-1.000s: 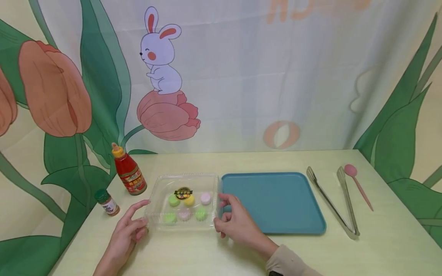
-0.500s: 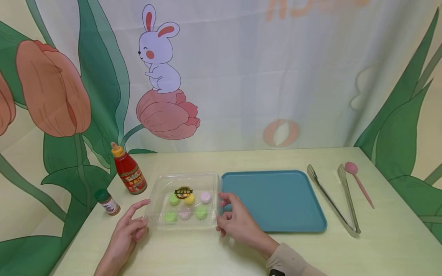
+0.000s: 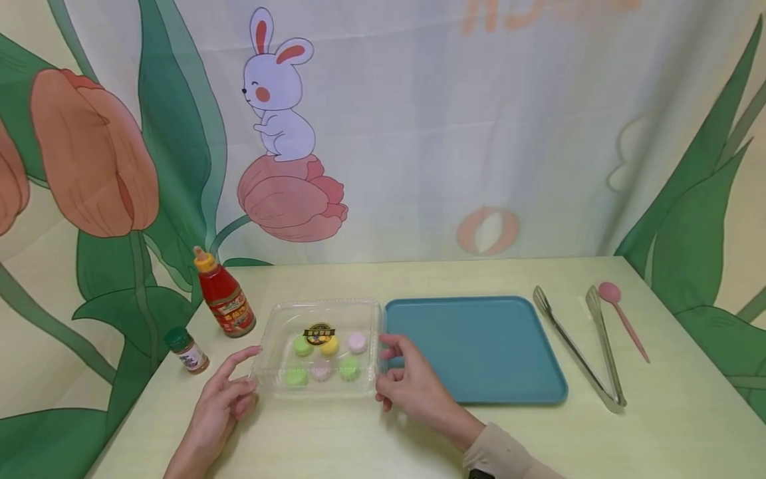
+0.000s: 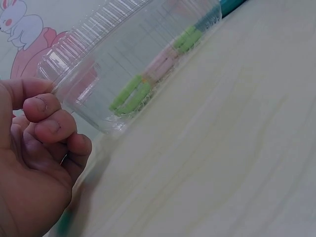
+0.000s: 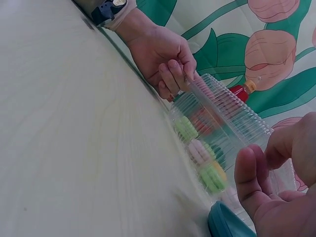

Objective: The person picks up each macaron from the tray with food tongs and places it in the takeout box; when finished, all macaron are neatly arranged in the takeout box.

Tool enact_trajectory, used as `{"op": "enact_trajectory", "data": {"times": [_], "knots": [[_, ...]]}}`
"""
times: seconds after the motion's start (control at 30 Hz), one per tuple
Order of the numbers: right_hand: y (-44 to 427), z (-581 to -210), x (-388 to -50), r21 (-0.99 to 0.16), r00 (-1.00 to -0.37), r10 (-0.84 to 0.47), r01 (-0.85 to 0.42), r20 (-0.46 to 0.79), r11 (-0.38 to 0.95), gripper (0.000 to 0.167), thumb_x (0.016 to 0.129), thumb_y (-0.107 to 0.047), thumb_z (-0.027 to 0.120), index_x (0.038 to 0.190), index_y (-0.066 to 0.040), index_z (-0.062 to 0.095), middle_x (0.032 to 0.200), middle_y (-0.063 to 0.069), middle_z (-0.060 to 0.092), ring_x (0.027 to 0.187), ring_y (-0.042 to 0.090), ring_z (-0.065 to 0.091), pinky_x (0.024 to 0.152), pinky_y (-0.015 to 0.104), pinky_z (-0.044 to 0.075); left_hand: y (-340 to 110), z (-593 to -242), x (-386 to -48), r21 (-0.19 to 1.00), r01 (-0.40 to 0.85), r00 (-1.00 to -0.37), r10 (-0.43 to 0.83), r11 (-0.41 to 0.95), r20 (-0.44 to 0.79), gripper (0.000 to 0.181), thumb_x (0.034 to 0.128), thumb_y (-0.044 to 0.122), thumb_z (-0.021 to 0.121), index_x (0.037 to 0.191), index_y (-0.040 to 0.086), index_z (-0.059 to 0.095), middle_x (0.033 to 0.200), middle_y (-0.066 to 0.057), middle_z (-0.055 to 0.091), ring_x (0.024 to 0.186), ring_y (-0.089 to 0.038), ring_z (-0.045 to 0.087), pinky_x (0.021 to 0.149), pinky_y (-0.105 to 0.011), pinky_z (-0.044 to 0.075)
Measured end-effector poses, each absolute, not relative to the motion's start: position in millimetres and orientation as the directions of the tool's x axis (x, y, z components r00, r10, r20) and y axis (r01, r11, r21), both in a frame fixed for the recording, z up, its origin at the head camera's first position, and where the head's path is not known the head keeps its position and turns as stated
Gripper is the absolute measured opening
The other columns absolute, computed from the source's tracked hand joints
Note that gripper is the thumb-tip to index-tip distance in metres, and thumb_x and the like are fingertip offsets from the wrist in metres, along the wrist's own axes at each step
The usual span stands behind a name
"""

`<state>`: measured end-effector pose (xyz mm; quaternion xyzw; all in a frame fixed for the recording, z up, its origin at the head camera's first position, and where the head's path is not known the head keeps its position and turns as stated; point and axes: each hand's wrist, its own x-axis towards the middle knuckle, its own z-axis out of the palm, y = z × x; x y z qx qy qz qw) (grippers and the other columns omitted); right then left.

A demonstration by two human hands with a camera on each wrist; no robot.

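Observation:
A clear plastic clamshell box (image 3: 326,303) lies closed on the table, with several macarons (image 3: 296,376) in green, pink and yellow showing through it. My left hand (image 3: 217,397) pinches the rim at the box's left side, its other fingers curled. At the opposite side my right hand (image 3: 414,384) pinches the rim between thumb and fingers. Seen from the left wrist, the macarons stand in a row behind the ribbed plastic wall. The right wrist view shows both hands (image 5: 160,57) at the box's two ends. A gold-and-black label (image 3: 320,333) sits on the lid.
Right of the box lies a teal tray (image 3: 473,346), close behind my right hand. Metal tongs (image 3: 616,404) and a pink spoon (image 3: 610,293) lie farther right. A red sauce bottle (image 3: 226,303) and a green-capped spice jar (image 3: 190,354) stand at left. A printed curtain (image 3: 407,133) hangs behind.
My right thumb has shifted slightly to the right along the box's near corner. The box and my left hand have stayed in place; the head view has moved a little.

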<state>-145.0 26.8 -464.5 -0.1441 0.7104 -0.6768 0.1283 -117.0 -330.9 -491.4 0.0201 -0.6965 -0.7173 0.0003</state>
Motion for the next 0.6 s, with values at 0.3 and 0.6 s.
{"op": "enact_trajectory", "data": {"times": [0.3,0.6], "knots": [[30.0,-463.8,-145.8,-0.998,-0.932,-0.362,-0.016,-0.005,0.056,0.073,0.098,0.004,0.065,0.166,-0.008,0.042,0.141,0.021,0.051,0.072,0.025,0.071,0.062,0.035,0.064,-326.4,-491.0,-118.4,1.000,-0.011,-0.999,-0.036,0.001,-0.011,0.048,0.1121,-0.001,0.049,0.159,0.010,0.046,0.066,-0.002,0.031,0.062,-0.029,0.025,0.060,-0.046,0.020],[37.0,-461.6,-149.0,-0.994,-0.922,-0.387,-0.042,-0.002,0.106,0.071,0.103,-0.006,0.071,0.168,-0.011,0.042,0.140,0.023,0.052,0.078,0.025,0.071,0.066,0.034,0.065,-331.1,-491.0,-116.6,0.996,-0.038,-0.996,-0.083,0.082,-0.031,0.043,0.1158,0.009,0.050,0.159,0.014,0.050,0.065,0.000,0.038,0.057,-0.019,0.036,0.056,-0.047,0.023]]}}
